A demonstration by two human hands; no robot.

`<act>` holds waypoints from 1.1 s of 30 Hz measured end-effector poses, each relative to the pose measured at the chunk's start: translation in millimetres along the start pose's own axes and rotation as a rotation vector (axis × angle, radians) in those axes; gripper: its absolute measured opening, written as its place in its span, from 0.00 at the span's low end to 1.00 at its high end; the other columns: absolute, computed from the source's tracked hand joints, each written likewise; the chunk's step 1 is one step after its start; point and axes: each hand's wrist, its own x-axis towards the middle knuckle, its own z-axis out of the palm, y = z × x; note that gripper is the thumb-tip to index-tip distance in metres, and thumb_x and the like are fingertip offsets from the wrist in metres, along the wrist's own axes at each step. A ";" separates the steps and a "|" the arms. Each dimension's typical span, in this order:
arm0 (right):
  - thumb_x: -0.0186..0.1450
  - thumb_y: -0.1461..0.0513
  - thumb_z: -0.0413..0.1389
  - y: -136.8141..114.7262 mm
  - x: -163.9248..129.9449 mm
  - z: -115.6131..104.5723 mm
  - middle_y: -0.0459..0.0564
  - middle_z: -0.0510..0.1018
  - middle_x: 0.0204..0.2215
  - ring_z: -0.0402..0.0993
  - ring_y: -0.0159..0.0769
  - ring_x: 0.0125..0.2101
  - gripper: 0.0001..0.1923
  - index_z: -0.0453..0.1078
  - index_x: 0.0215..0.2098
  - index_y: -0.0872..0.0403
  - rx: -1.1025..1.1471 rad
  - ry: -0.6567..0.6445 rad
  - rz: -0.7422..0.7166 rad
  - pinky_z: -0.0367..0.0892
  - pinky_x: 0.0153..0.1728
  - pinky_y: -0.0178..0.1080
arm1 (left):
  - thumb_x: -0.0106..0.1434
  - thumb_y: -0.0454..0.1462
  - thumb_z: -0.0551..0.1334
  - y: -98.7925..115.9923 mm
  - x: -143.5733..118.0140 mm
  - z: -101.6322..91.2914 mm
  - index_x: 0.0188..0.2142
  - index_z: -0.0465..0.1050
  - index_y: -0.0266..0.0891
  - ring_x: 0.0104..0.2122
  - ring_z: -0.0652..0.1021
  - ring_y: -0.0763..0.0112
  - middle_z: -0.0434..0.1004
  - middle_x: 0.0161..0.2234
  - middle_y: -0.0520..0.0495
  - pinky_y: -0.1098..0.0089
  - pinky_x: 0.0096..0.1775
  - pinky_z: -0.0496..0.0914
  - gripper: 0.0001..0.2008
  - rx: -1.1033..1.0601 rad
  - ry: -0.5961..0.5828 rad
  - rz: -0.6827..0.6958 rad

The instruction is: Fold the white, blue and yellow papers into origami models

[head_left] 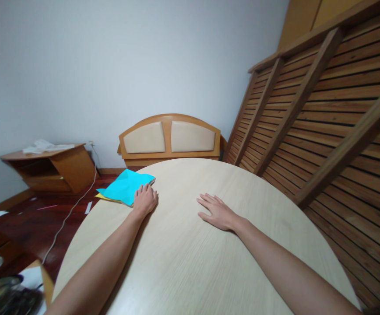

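No writing shows on anything. At the tabletop's (190, 262) far left edge lies your paper stack (126, 186), cyan over yellow, its long axis running toward the far right and partly overhanging the edge. Your left hand (145, 199) rests fingertips on it, grip released. Your right hand (216, 212) lies flat, released, on bare wood mid-tabletop.

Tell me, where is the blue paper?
The blue paper lies at the left edge of the round table, on top of a yellow sheet. The left hand touches its near corner; the right hand rests flat, apart from it.
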 end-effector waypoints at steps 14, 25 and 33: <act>0.69 0.44 0.45 -1.3 -0.8 -1.2 0.55 0.51 0.70 0.43 0.47 0.69 0.36 0.55 0.69 0.53 -0.012 0.004 -0.001 0.38 0.67 0.53 | 0.71 0.43 0.48 2.4 -2.6 -1.7 0.61 0.64 0.31 0.65 0.58 0.47 0.60 0.65 0.34 0.50 0.62 0.55 0.25 0.024 0.037 -0.010; 0.69 0.46 0.47 -0.1 -0.8 0.9 0.54 0.57 0.68 0.49 0.46 0.68 0.35 0.56 0.68 0.55 0.018 0.100 0.006 0.43 0.67 0.49 | 0.71 0.40 0.46 60.2 -38.2 -32.0 0.57 0.68 0.35 0.56 0.71 0.51 0.66 0.61 0.36 0.55 0.56 0.66 0.21 -0.102 0.000 0.375; 0.73 0.51 0.41 6.7 8.3 -2.1 0.55 0.71 0.57 0.64 0.42 0.59 0.25 0.63 0.60 0.55 0.119 0.513 0.082 0.57 0.61 0.45 | 0.73 0.40 0.44 91.0 -66.1 -49.4 0.50 0.74 0.43 0.50 0.75 0.59 0.75 0.55 0.46 0.61 0.49 0.71 0.20 -0.238 -0.133 0.842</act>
